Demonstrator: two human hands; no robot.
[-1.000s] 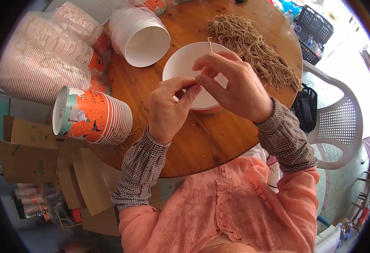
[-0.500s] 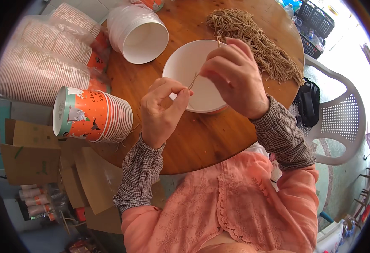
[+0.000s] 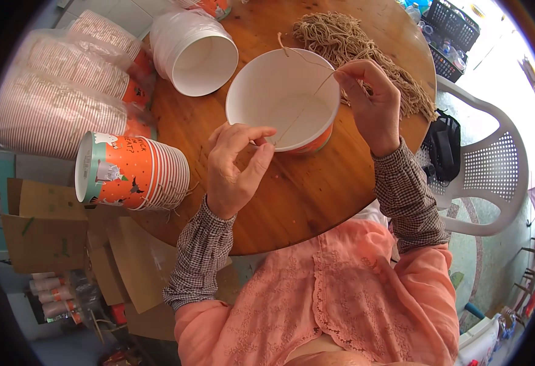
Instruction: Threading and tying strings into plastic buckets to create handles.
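Observation:
A thin tan string [image 3: 304, 110] runs nearly straight between my two hands, over the mouth of a white-lined paper bucket [image 3: 261, 79]. My left hand [image 3: 231, 165] has its end at the thumb and fingertips, beside the bucket's near left rim. My right hand [image 3: 377, 104] pinches the string between thumb and forefinger at the bucket's right rim. From there the string loops back to a small knotted end at the bucket's far rim. The bucket stands upright on the round wooden table [image 3: 304, 201], its orange printed side partly showing.
Beside my left hand lies a stack of orange printed buckets [image 3: 136, 171]. Bagged bucket stacks [image 3: 60, 97] and white nested buckets [image 3: 203, 64] are farther back. A pile of tan strings [image 3: 365, 55] covers the far right. Cardboard boxes [image 3: 45, 229] and a plastic chair [image 3: 493, 158] flank the table.
My right hand has moved right and slightly down, drawing the string out between my hands. The knotted end now rests at the bucket's far rim. My left hand has barely moved.

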